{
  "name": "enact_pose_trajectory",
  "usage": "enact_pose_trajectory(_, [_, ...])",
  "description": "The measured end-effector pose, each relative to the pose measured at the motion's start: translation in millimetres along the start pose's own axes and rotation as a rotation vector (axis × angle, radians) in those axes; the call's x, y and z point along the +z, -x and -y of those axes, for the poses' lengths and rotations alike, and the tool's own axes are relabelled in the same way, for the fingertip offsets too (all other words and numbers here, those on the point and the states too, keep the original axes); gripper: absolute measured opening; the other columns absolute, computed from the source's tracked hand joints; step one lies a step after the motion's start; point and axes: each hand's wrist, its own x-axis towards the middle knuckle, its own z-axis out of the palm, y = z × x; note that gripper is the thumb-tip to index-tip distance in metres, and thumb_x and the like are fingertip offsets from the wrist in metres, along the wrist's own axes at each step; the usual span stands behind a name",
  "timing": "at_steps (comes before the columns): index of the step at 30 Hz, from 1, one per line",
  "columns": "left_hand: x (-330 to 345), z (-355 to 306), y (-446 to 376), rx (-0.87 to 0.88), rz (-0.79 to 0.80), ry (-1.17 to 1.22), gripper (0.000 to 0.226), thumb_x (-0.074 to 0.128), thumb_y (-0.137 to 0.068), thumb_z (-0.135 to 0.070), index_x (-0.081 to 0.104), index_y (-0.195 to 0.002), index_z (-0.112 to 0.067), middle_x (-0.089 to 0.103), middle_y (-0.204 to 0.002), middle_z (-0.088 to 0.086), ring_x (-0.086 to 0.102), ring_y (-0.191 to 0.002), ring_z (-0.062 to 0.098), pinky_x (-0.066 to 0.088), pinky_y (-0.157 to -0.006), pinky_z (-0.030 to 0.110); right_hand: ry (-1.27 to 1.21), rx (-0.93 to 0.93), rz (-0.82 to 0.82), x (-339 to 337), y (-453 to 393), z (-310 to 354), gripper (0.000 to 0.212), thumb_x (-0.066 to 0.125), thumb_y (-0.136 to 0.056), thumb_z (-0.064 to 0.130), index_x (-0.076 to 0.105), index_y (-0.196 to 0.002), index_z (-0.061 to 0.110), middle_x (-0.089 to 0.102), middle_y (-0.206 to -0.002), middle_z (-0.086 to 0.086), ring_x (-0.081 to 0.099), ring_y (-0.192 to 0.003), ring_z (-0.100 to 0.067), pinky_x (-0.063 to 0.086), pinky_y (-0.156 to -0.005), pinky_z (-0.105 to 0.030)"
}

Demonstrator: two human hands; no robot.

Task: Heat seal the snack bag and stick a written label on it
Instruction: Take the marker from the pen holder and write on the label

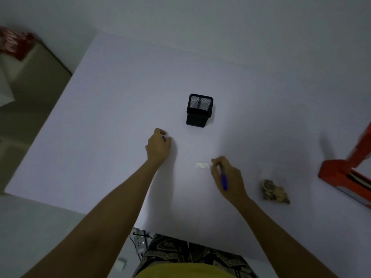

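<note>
1. Right hand [226, 175] grips a blue pen [224, 178], fingers curled round the barrel, tip end hidden under the fingertips.
2. The label [202, 165], a small pale strip, lies flat on the white table [120, 117], touching or just short of the right fingertips, on their left side. Its long axis runs left-right across the table.
3. Left hand [158, 145] is curled, pinching something small and blue, likely the pen cap [164, 138]; too small to be sure. It sits up and to the left, clearly apart from the label.
4. So the right hand is much the nearer, and the pen only needs a short slide leftward onto the strip to write along its length.
5. The snack bag [275, 191] lies to the right of the right hand, near it but not touching.
6. The red sealer [341, 169] stands further right at the table edge.
7. A black mesh pen cup [199, 110] stands beyond both hands, out of the way.
8. My read: writing comes next; the left hand may need to steady the strip.
</note>
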Motion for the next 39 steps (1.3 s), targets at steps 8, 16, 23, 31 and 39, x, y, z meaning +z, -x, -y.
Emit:
enact_pose_trajectory(8, [30,12,40,0.237,0.174,-0.088,0.023,0.046,-0.095,-0.007,0.061,-0.112,-0.005,0.065,-0.109,0.013,0.062,-0.097,0.024,0.044,-0.081,0.024,0.119,0.052,0.085,34,21,-7,0.017,0.066,-0.086,0.011,0.062,-0.096,-0.002,0.062,-0.1,-0.021,0.059,-0.081,-0.018,0.052,-0.078,-0.038])
enact_pose_trajectory(16, [59,6,59,0.5,0.311,-0.278,0.03,0.052,-0.093,-0.017,0.057,-0.122,-0.01,0.057,-0.115,0.013,0.06,-0.094,0.026,0.053,-0.08,0.039,0.322,-0.143,0.096,34,16,-20,0.014,0.056,-0.09,0.016,0.055,-0.103,0.012,0.061,-0.09,-0.002,0.057,-0.078,-0.016,0.054,-0.081,-0.041])
enact_pose_trajectory(23, [69,-4,62,0.597,0.283,-0.544,0.034,0.062,-0.088,-0.032,0.056,-0.116,-0.011,0.056,-0.114,0.009,0.057,-0.095,0.025,0.051,-0.077,0.036,0.336,-0.089,0.043,48,22,-22,0.048,0.061,-0.089,0.012,0.048,-0.134,0.001,0.065,-0.12,-0.014,0.049,-0.13,-0.029,0.033,-0.112,-0.045])
enact_pose_trajectory(31, [78,-14,66,0.504,0.291,-0.514,0.027,0.055,-0.094,-0.025,0.056,-0.11,-0.003,0.053,-0.112,0.015,0.057,-0.092,0.028,0.051,-0.074,0.033,0.333,-0.077,0.043,51,23,-26,0.05,0.059,-0.091,0.014,0.044,-0.137,0.002,0.061,-0.129,-0.016,0.04,-0.138,-0.028,0.023,-0.116,-0.041])
enact_pose_trajectory(39, [76,-23,64,0.304,0.415,-0.191,0.023,0.062,-0.089,-0.021,0.056,-0.105,-0.005,0.062,-0.082,0.007,0.059,-0.078,0.02,0.044,-0.068,0.026,0.337,-0.073,0.043,53,25,-30,0.052,0.06,-0.089,0.015,0.043,-0.137,0.005,0.06,-0.129,-0.014,0.039,-0.138,-0.025,0.024,-0.118,-0.04])
